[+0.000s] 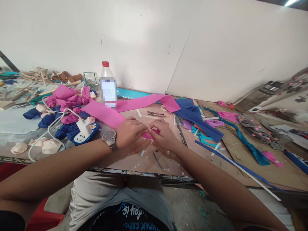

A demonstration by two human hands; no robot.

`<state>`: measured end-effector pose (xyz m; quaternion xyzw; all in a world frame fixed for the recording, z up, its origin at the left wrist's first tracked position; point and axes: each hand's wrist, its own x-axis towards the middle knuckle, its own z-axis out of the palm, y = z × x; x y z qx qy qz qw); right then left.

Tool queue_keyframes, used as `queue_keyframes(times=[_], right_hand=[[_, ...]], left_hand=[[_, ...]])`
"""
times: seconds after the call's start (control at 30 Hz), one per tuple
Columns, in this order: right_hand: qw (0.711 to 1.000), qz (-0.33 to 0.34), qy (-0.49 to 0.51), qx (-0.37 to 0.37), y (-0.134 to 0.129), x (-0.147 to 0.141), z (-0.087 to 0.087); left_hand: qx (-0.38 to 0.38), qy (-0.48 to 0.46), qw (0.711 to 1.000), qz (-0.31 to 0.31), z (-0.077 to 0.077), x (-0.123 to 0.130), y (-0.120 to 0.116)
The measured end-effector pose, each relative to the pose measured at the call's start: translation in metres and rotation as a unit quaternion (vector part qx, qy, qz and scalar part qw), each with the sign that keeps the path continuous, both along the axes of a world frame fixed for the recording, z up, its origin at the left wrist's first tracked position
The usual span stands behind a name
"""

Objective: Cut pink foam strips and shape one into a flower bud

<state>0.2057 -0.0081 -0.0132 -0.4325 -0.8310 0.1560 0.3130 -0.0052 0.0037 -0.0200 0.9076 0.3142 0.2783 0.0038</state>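
Note:
My left hand [132,131], below a wrist with a metal watch [110,138], is closed with its fingertips pinching pink crepe paper. My right hand [161,134] meets it, thumb and fingers closed on the same pink crepe paper [146,135], a crumpled bit of which shows between the hands. Behind them a long pink paper strip [144,102] lies folded across the table, one end running toward my left hand; whether it joins the held piece is hidden. Small thread snips [156,114] and a cream tape ring [163,108] lie just beyond my fingers.
Crumpled pink and blue paper flowers [66,98] are heaped at left, beside a blue power strip [84,136] with a white charger and cable. A red-capped bottle [106,64] stands behind. Blue paper [192,112], a white stick [252,178] and cardboard [240,154] lie at right.

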Motion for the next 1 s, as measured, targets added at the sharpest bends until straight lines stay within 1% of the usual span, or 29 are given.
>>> queue_keyframes(times=[0.1, 0.23, 0.33, 0.43, 0.53, 0.6, 0.73, 0.8, 0.83, 0.87, 0.9, 0.97, 1.0], right_hand=[[1.0, 0.008, -0.005, 0.023, 0.003, 0.004, -0.001], [0.998, 0.036, -0.022, 0.056, 0.006, 0.008, 0.0], [0.997, 0.059, -0.006, 0.054, 0.007, 0.008, 0.0], [0.997, 0.063, 0.003, 0.044, 0.008, 0.007, -0.001], [0.998, 0.037, -0.004, 0.057, 0.007, 0.008, 0.0], [0.995, 0.008, -0.003, 0.098, 0.004, 0.01, 0.003], [0.975, -0.049, 0.026, 0.213, -0.001, 0.017, 0.011], [0.967, -0.075, 0.066, 0.235, -0.001, 0.019, 0.012], [0.964, -0.09, 0.098, 0.23, 0.0, 0.019, 0.01], [0.963, -0.104, 0.133, 0.209, 0.001, 0.018, 0.008], [0.963, -0.116, 0.17, 0.172, 0.003, 0.017, 0.005], [0.962, -0.118, 0.24, 0.051, 0.008, 0.013, -0.002], [0.955, -0.109, 0.275, -0.02, 0.01, 0.011, -0.006]], left_hand=[[-0.002, -0.002, 1.0, 0.012, 0.0, -0.001, 0.001], [-0.026, 0.008, 1.0, -0.004, 0.004, 0.0, -0.001], [-0.046, 0.013, 0.999, -0.011, 0.005, 0.001, -0.002], [-0.056, 0.003, 0.998, -0.012, 0.004, 0.0, -0.002], [-0.049, -0.02, 0.999, -0.007, 0.004, -0.002, -0.002], [-0.049, -0.043, 0.998, 0.007, 0.007, -0.003, -0.002], [-0.098, -0.106, 0.988, 0.05, 0.016, -0.005, -0.003], [-0.13, -0.144, 0.979, 0.057, 0.019, -0.006, -0.002], [-0.141, -0.163, 0.975, 0.059, 0.02, -0.007, -0.002], [-0.148, -0.181, 0.97, 0.06, 0.02, -0.007, -0.002], [-0.151, -0.195, 0.967, 0.062, 0.02, -0.008, -0.001], [-0.146, -0.213, 0.964, 0.067, 0.019, -0.008, -0.001], [-0.141, -0.217, 0.963, 0.069, 0.019, -0.009, -0.001]])
